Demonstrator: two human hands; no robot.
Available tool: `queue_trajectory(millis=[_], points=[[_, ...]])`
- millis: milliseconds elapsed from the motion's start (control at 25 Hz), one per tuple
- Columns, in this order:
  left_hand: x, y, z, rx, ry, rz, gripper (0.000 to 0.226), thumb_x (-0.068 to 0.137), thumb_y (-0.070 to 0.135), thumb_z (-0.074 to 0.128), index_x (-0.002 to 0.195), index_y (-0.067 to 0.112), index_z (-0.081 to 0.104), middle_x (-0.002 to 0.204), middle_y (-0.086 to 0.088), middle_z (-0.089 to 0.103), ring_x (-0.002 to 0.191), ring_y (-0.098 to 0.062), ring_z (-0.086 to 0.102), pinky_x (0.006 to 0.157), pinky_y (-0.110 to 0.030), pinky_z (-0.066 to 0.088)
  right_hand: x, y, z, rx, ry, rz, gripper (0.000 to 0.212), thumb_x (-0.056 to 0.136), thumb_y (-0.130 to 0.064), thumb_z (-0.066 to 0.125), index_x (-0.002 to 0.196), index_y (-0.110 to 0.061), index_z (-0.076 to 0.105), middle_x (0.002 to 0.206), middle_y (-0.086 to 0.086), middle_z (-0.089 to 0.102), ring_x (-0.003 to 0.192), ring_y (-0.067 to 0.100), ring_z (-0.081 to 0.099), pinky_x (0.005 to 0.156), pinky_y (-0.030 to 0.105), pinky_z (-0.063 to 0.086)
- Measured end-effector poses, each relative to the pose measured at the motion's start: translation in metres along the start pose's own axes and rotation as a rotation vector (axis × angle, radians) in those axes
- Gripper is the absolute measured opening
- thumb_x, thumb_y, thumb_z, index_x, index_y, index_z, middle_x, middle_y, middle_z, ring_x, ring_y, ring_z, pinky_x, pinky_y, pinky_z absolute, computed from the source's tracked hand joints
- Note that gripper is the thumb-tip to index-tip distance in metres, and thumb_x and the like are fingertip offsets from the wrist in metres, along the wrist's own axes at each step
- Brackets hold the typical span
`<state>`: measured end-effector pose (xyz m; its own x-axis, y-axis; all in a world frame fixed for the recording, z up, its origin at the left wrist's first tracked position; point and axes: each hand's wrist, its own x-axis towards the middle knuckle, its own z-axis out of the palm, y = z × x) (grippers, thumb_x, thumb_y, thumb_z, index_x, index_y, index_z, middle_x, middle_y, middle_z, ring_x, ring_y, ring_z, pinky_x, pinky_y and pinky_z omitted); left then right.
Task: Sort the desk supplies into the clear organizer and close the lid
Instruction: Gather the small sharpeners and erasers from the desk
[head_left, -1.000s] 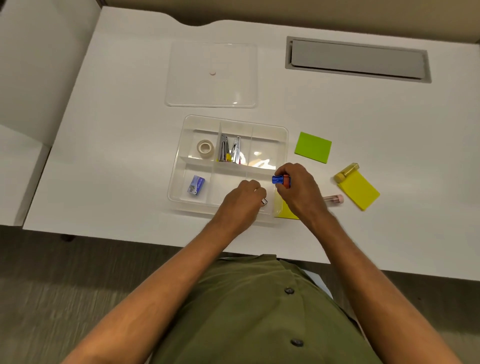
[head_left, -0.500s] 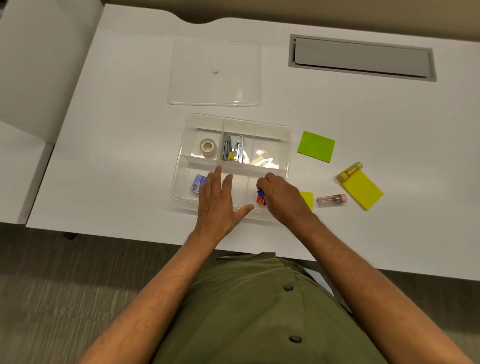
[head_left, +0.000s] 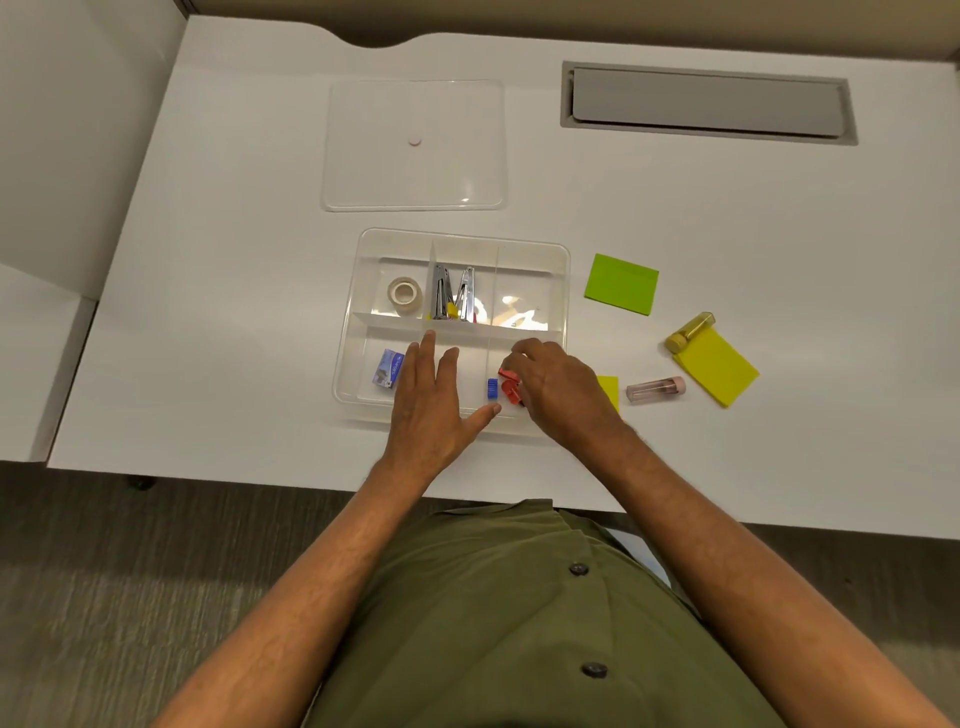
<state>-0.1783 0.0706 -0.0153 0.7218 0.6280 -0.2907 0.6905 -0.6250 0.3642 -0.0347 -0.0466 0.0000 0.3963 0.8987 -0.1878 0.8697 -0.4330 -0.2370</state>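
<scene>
The clear organizer (head_left: 363, 249) sits mid-desk with its lid (head_left: 413, 176) lying flat behind it. Inside are a tape roll (head_left: 404, 294), metal staplers (head_left: 453, 297) and a blue staple box (head_left: 388, 368). My left hand (head_left: 431, 405) rests flat and spread over the front compartments. My right hand (head_left: 556, 389) is curled in the front right compartment, its fingertips on red clips (head_left: 510, 387); a blue clip (head_left: 492, 388) lies just left of them. Outside to the right lie a green sticky pad (head_left: 621, 283), a yellow pad (head_left: 719, 366), a small yellow pad (head_left: 609, 391), a pink tube (head_left: 655, 388) and a yellow tube (head_left: 691, 330).
A grey cable hatch (head_left: 706, 101) is set into the white desk (head_left: 234, 260) at the back right. The desk's front edge runs just below my wrists. A lower white surface (head_left: 36, 332) adjoins on the left.
My right hand carried the blue and red clips from above the organizer's right edge down into the front right compartment. My left hand opened flat over the front compartments. The blue clip now lies free.
</scene>
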Motion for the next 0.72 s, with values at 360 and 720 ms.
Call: queue_trajectory(millis=[360, 720], points=[[0.001, 0.074, 0.005, -0.034, 0.141, 0.358, 0.060, 0.091, 0.048, 0.061, 0.142, 0.019, 0.046, 0.160, -0.010, 0.028, 0.147, -0.029, 0.025, 0.120, -0.043, 0.025, -0.050, 0.087, -0.029, 0.193, 0.361, 0.264, 0.016, 0.095, -0.021, 0.059, 0.110, -0.021, 0.066, 0.116, -0.002, 0.064, 0.108, 0.018, 0.058, 0.074, 0.026, 0.045], [0.023, 0.187, 0.061, 0.033, -0.097, 0.520, 0.061, 0.092, 0.039, 0.064, 0.144, 0.013, 0.046, 0.158, -0.016, 0.034, 0.144, -0.034, 0.034, 0.116, -0.045, 0.031, -0.080, 0.200, -0.021, 0.332, 0.248, 0.480, 0.045, 0.091, -0.021, 0.060, 0.135, -0.021, 0.050, 0.144, 0.003, 0.047, 0.128, 0.030, 0.047, 0.092, 0.042, 0.049]])
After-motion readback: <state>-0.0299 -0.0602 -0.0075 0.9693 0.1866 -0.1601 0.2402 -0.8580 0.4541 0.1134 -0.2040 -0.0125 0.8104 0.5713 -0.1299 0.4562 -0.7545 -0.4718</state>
